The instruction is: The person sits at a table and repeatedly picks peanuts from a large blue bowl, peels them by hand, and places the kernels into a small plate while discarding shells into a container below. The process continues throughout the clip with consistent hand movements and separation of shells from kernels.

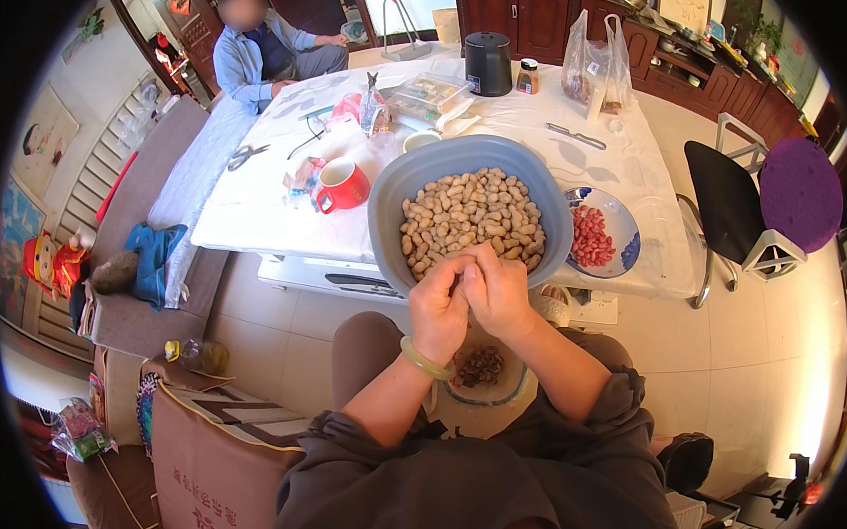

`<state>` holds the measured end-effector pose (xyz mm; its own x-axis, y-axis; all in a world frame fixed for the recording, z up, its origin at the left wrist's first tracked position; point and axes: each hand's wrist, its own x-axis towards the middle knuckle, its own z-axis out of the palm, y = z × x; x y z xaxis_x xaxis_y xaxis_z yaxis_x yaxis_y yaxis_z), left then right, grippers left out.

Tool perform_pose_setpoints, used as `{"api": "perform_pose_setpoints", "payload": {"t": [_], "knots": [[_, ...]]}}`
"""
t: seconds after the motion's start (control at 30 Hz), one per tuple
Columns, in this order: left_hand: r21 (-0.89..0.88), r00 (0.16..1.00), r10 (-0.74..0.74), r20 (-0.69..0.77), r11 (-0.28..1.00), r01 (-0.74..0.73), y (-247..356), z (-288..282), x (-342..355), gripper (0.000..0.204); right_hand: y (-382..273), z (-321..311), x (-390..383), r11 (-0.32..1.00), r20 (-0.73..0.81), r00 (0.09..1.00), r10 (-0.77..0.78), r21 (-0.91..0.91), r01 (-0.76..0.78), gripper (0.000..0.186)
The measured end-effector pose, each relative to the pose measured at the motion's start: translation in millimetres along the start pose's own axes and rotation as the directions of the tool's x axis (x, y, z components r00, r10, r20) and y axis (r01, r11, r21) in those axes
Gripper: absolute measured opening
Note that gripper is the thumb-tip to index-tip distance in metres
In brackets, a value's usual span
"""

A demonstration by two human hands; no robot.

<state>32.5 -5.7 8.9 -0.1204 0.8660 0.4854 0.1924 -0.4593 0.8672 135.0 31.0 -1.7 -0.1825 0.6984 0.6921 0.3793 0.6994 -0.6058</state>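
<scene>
My left hand (440, 307) and my right hand (499, 293) meet over the near rim of a grey-blue basin (382, 207). Both are closed, fingertips pressed together; whatever is between them is hidden. Unshelled peanuts (472, 208) cover the basin's bottom. To its right, a white plate with blue patterned edges (627, 220) carries shelled red peanut kernels (589, 239). Below my wrists, between my knees, a clear bowl (520, 387) contains brown broken shells (479, 365). A pale bangle (427, 358) circles my left wrist.
A red mug (343, 184) stands left of the basin on the white-covered table (248, 202). Farther back are scissors (247, 157), a black kettle (488, 63), a jar (528, 77), a knife (576, 136) and plastic bags (593, 70). Another person (263, 58) sits at the far left.
</scene>
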Motion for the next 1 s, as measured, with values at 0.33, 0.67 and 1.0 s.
{"api": "perform_pose_setpoints", "payload": {"t": [0.33,0.67,1.0], "knots": [[-0.047,0.999,-0.021,-0.031,0.999,0.019,-4.5,5.7,-2.5,0.011,-4.5,-4.6,3.5,0.993,-0.053,0.998,-0.046,-0.111,0.040,0.010],[-0.421,0.913,-0.374,0.165,0.810,0.408,-14.0,-3.6,15.6,0.018,13.3,-8.7,4.9,0.824,0.125,0.915,0.383,0.401,-0.400,0.025],[-0.542,0.895,-0.432,0.112,0.728,0.420,-14.3,-7.2,16.2,0.026,4.3,-18.9,13.6,0.924,0.160,0.949,0.271,0.234,-0.303,0.018]]}}
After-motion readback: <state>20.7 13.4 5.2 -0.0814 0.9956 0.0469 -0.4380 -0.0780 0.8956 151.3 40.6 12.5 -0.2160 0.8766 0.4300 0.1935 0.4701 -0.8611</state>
